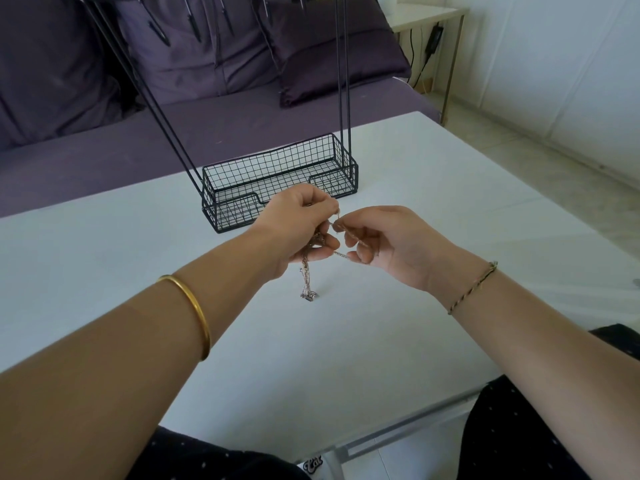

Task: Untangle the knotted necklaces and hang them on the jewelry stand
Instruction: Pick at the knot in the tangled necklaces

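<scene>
At the bottom edge of the frame lies dark dotted clothing, and from it two bare forearms reach up over a white table, the one at the left wearing a gold bangle, the one at the right a thin twisted cord bracelet. Just above centre the hands meet, nearly touching. The left hand has its fingers curled round the bunched necklaces, thumb and forefinger pinching the chains at the top, while a twisted tail hangs below the palm down to the tabletop. The right hand pinches one short strand beside the left fingertips, and a second strand runs across from the left hand's lower fingers to its curled lower fingers. Beyond the hands stands the black wire jewelry stand, its basket base on the table and thin rods rising out of the top of the frame. Behind it, upper left, is a purple sofa with cushions.
</scene>
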Tool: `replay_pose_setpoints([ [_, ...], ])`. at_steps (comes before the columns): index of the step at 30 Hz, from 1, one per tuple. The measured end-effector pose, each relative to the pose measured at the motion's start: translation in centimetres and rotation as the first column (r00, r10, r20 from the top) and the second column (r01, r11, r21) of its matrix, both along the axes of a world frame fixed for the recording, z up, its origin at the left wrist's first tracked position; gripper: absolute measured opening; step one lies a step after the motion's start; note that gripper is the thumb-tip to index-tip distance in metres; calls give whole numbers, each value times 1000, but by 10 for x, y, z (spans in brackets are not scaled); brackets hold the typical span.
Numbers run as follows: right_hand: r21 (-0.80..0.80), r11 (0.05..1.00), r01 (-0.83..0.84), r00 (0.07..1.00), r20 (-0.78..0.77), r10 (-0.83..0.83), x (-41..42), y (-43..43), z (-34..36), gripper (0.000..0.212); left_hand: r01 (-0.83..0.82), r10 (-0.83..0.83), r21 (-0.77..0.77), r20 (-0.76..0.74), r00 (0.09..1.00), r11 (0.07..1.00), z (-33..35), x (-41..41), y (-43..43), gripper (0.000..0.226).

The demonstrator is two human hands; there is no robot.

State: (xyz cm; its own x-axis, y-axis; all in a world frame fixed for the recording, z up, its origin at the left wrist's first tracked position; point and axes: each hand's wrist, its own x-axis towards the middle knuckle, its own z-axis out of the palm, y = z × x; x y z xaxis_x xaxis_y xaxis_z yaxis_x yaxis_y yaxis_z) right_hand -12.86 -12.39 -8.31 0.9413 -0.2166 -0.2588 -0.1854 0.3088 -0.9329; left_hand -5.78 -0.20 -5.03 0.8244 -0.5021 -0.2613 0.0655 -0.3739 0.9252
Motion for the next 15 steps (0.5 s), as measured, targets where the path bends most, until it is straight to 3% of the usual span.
replay_pose_setpoints([
  [7, -42, 999, -16, 1000, 18, 17, 2, -2, -4, 35, 17, -18, 9, 13, 1000, 1000, -1, 0, -1, 12],
  [15, -11, 1000, -5, 1000, 29, 6, 2, -4, 0, 21, 6, -5, 20, -53, 999, 1000, -1, 2, 0, 10],
])
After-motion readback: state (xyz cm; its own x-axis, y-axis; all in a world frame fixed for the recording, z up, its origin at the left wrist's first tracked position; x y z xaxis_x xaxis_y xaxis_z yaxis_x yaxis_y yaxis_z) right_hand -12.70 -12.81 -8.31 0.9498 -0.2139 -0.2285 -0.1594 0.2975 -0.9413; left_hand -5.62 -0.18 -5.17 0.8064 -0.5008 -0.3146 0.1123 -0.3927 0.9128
